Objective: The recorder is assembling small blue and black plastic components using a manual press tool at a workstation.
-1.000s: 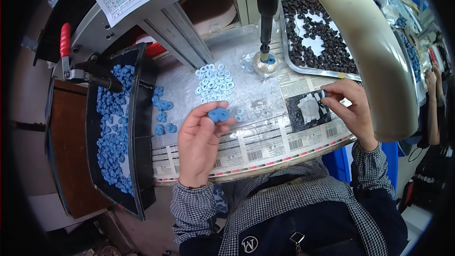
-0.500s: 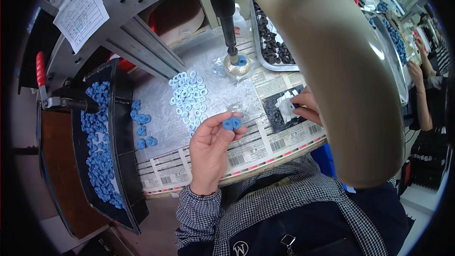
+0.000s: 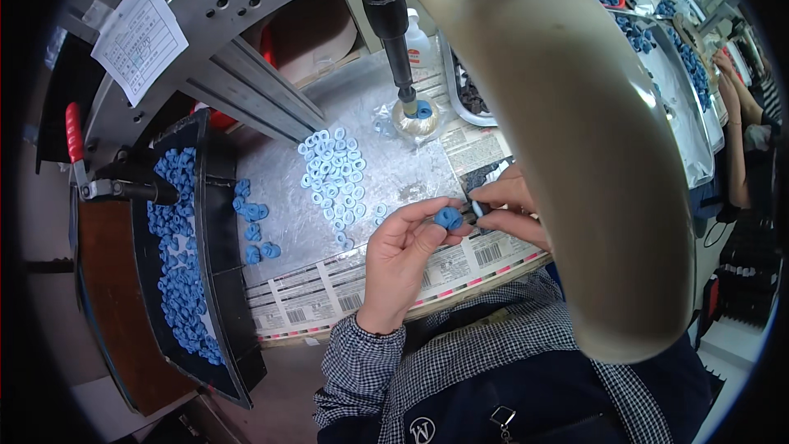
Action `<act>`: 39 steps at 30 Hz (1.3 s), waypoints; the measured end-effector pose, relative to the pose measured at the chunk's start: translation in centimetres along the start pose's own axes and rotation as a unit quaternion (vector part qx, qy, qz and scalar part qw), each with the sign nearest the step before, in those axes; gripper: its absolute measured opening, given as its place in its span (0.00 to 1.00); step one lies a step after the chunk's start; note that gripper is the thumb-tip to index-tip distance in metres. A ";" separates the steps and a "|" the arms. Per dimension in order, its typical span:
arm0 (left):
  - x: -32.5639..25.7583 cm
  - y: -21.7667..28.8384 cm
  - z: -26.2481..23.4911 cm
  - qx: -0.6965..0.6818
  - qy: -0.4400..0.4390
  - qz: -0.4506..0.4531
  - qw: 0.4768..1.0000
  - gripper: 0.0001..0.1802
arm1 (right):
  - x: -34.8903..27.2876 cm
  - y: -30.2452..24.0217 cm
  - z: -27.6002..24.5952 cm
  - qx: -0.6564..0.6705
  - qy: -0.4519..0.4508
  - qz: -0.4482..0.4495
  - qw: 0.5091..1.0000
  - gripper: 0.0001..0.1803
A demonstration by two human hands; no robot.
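Observation:
My left hand (image 3: 403, 259) pinches a small blue rounded rubbery piece (image 3: 449, 218) between thumb and fingers, above the table's front part. Close on its right, my right hand (image 3: 511, 207) grips a small pale, thin piece (image 3: 477, 208) with its fingertips. The two pieces are almost touching; whether they meet is not clear. Part of my right hand and its arm is hidden behind a big beige curved tube (image 3: 608, 156). Behind the right fingers lies a dark pad (image 3: 477, 178) with white strips, mostly covered.
Pale blue rings (image 3: 333, 177) lie on a metal plate (image 3: 403, 168). Left stands a black bin (image 3: 222, 279) of blue pieces. A press rod (image 3: 397, 41) comes down onto a round gold base (image 3: 415, 125). Behind are a bottle (image 3: 417, 39) and tray (image 3: 452, 74). A co-worker's arm (image 3: 734, 140) shows at right.
My right hand has come left from the dark pad with the small pale piece. My left hand has moved right and turned the blue piece, bringing the hands together.

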State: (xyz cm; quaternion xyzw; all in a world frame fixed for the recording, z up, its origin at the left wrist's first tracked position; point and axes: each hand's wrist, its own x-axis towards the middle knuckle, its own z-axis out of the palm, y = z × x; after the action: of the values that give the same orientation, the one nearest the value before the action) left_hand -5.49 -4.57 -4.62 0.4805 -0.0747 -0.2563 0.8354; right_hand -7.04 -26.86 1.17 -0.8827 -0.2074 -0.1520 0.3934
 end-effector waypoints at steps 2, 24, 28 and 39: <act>0.0 -0.5 -0.3 0.012 -0.013 0.003 1.000 0.15 | 0.5 -0.4 0.3 -0.013 -0.004 -0.046 0.999 0.15; -0.3 -0.9 0.0 0.010 -0.046 0.053 0.997 0.13 | 0.2 -0.6 0.9 0.095 -0.040 0.004 0.995 0.15; -0.5 -0.2 0.7 0.087 -0.040 0.091 0.991 0.14 | -0.1 -0.6 1.0 0.102 -0.041 0.014 0.994 0.15; 2.2 9.0 0.7 0.044 -0.073 0.143 0.986 0.18 | 1.1 1.6 -4.1 0.120 0.157 0.141 0.970 0.11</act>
State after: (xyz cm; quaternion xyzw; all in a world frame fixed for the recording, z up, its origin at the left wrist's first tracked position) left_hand -0.64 -2.54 3.05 0.4812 -0.2144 -0.1653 0.8338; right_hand -5.75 -30.65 3.23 -0.8144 -0.0334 -0.2055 0.5417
